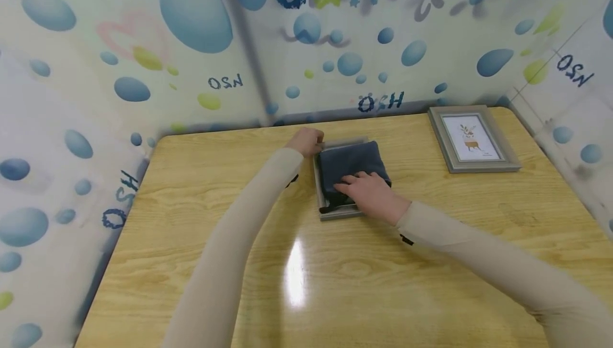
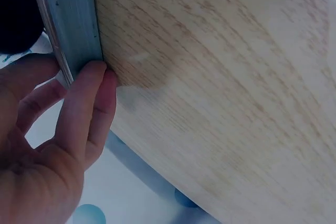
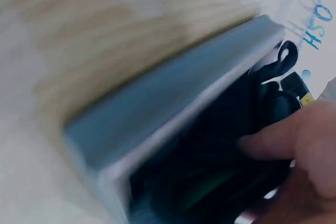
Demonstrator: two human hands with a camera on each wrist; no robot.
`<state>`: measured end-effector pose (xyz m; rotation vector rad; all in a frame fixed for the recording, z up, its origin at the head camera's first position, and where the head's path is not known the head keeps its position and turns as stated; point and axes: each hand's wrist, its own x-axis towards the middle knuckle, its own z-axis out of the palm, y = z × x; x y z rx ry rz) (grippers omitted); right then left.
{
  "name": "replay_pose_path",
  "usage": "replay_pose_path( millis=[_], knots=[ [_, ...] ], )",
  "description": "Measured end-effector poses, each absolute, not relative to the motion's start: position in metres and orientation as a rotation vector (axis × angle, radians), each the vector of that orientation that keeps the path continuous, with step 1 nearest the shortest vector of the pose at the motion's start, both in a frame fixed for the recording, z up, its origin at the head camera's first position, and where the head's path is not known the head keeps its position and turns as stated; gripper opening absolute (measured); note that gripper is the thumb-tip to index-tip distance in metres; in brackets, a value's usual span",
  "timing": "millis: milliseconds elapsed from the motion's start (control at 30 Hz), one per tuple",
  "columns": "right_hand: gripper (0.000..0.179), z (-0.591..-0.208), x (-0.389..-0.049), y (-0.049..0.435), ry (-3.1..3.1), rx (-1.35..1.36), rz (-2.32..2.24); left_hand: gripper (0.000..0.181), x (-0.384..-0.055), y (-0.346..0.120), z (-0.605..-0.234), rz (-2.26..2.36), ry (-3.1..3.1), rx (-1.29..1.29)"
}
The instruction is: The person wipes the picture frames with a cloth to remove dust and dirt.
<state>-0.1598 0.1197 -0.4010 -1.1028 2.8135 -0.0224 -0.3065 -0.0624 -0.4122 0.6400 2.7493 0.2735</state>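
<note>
A grey picture frame (image 1: 323,210) lies flat on the wooden table (image 1: 191,220), mostly covered by a folded dark blue cloth (image 1: 349,164). My left hand (image 1: 306,141) grips the frame's far left corner; in the left wrist view its fingers (image 2: 86,103) curl against the grey frame edge (image 2: 73,30). My right hand (image 1: 369,191) lies on the near part of the cloth with its fingers spread flat. In the right wrist view a fingertip (image 3: 273,140) presses the dark cloth (image 3: 210,177) inside the grey frame rim (image 3: 173,98).
A second grey picture frame (image 1: 471,138) with a small deer print lies at the table's back right corner. Walls with blue bubble patterns (image 1: 191,18) close in the table at the back and both sides.
</note>
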Motion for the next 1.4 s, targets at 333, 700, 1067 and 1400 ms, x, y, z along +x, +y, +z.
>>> replay_pose_path(
  millis=[333,700,1067,1400],
  knots=[
    [0.048,-0.403,-0.153,0.13,2.785,-1.148,-0.069,0.02,-0.308,-0.061,-0.409,0.271,2.742,0.661],
    [0.013,-0.39,-0.151,0.137,2.975,-1.003,0.159,0.026,-0.307,-0.061,-0.409,0.331,2.722,0.612],
    [0.046,-0.415,-0.163,0.118,2.766,-1.322,-0.156,0.025,-0.306,-0.062,-0.415,0.26,2.712,0.604],
    [0.016,-0.4,-0.148,0.145,3.046,-1.047,0.109,0.023,-0.304,-0.062,-0.409,0.351,2.713,0.604]
  ],
)
